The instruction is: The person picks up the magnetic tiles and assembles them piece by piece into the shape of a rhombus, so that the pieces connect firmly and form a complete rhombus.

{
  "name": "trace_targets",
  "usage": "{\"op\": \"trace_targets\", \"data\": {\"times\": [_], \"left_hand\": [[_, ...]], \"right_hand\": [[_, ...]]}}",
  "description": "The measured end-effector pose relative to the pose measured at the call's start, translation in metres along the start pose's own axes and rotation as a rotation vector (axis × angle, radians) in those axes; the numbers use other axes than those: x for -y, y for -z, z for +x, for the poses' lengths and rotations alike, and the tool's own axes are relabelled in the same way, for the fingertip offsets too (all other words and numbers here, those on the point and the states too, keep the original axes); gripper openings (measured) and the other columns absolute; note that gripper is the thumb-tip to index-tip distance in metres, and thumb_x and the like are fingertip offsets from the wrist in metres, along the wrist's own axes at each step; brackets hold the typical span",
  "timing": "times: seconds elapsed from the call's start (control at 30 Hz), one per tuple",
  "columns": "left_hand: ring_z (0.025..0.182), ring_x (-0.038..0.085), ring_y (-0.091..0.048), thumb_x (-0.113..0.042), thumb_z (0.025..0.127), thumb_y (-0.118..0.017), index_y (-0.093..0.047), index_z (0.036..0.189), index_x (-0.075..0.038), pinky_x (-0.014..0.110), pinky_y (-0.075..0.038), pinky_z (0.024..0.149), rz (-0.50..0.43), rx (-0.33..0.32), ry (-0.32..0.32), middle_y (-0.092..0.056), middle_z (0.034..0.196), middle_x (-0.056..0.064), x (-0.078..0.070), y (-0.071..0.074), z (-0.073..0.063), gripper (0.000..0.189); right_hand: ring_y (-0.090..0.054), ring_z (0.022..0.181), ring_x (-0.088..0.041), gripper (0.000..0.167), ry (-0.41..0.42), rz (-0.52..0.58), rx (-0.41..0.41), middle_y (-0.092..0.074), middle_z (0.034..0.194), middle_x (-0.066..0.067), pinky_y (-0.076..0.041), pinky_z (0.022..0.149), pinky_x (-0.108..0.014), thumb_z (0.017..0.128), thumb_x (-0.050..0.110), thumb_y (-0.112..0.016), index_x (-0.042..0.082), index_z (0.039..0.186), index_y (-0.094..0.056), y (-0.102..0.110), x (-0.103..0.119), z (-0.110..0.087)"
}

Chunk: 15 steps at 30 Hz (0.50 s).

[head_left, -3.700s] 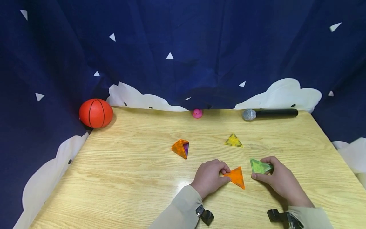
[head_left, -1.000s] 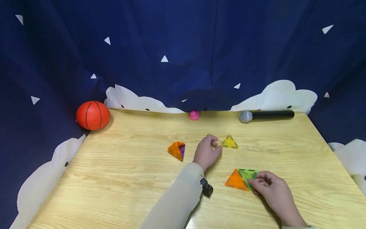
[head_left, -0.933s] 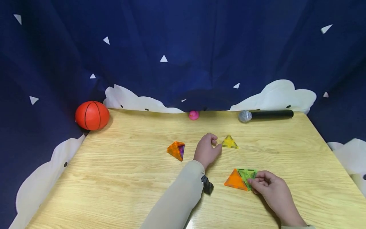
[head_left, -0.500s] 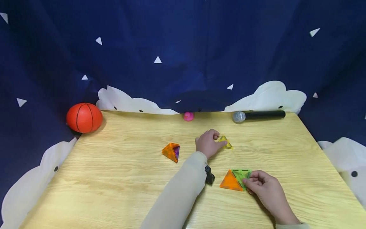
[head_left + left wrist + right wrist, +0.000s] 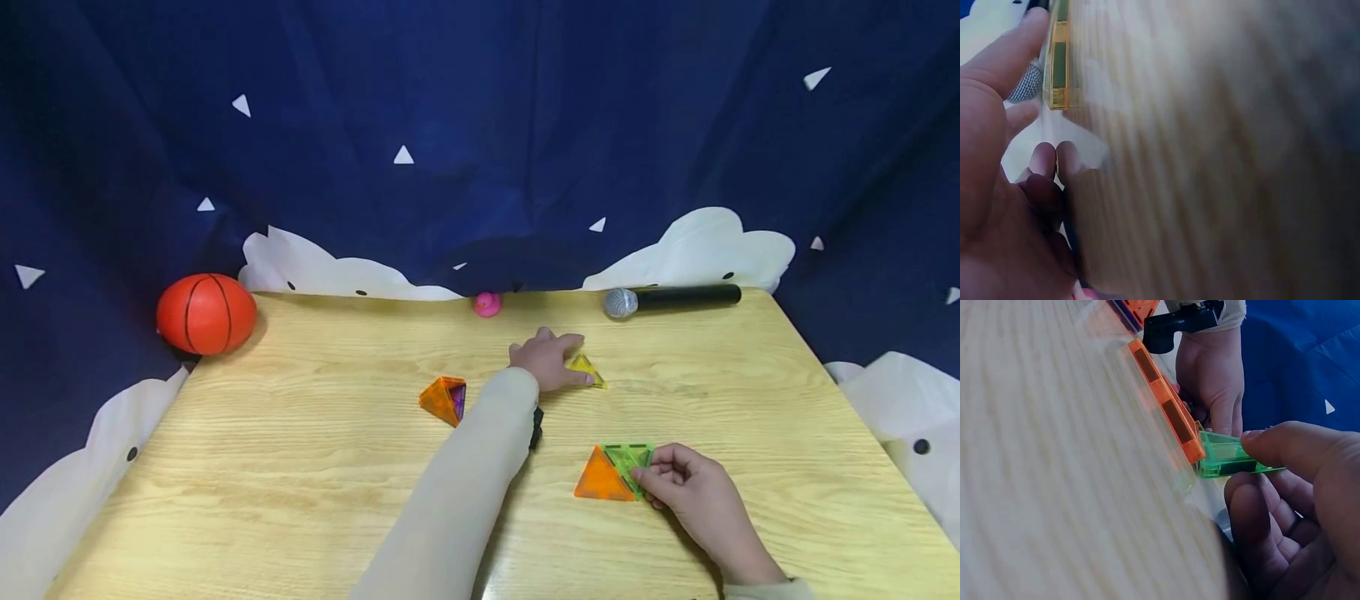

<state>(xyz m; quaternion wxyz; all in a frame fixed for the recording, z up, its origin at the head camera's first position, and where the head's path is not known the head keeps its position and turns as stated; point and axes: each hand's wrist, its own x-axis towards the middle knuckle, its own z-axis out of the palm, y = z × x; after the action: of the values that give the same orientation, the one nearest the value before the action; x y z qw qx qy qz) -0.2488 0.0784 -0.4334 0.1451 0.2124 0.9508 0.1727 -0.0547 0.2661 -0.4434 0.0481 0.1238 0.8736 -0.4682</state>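
The right hand (image 5: pixel 697 497) pinches the green tile (image 5: pixel 625 459), whose edge meets the orange tile (image 5: pixel 602 478) along its right side; the grip probably steadies that join. Beyond the orange tile, the left hand (image 5: pixel 545 362) spreads thumb and fingers about the yellow tile (image 5: pixel 587 368), seemingly to fit its width, without grasping it; whether the thumb touches is unclear. The pyramid (image 5: pixel 438 398) sits left of and beyond the orange tile. No brand, label or writing is readable.
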Motion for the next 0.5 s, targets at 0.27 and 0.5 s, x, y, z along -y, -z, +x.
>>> {"op": "trace_targets", "data": {"times": [0.27, 0.5], "left_hand": [[0.107, 0.015, -0.055, -0.062, 0.085, -0.069, -0.056, 0.138, -0.039, 0.041, -0.037, 0.088, 0.007, -0.009, 0.022, -0.050, 0.127, -0.002, -0.003, 0.005, -0.006, 0.059], [0.092, 0.007, -0.055, -0.051, 0.081, -0.080, -0.058, 0.128, -0.030, 0.039, -0.031, 0.087, -0.204, -0.124, 0.010, -0.056, 0.106, -0.011, 0.006, -0.009, 0.001, 0.056]], "right_hand": [[-0.060, 0.066, -0.017, 0.033, -0.001, 0.038, 0.017, -0.066, 0.086, -0.007, -0.054, 0.063, -0.028, 0.087, 0.026, -0.080, 0.001, 0.103, -0.065, 0.000, 0.001, 0.001], [-0.061, 0.066, -0.016, 0.033, 0.026, 0.028, 0.003, -0.067, 0.086, -0.007, -0.055, 0.063, -0.027, 0.087, 0.026, -0.080, 0.001, 0.102, -0.065, 0.001, -0.002, 0.003]]}}
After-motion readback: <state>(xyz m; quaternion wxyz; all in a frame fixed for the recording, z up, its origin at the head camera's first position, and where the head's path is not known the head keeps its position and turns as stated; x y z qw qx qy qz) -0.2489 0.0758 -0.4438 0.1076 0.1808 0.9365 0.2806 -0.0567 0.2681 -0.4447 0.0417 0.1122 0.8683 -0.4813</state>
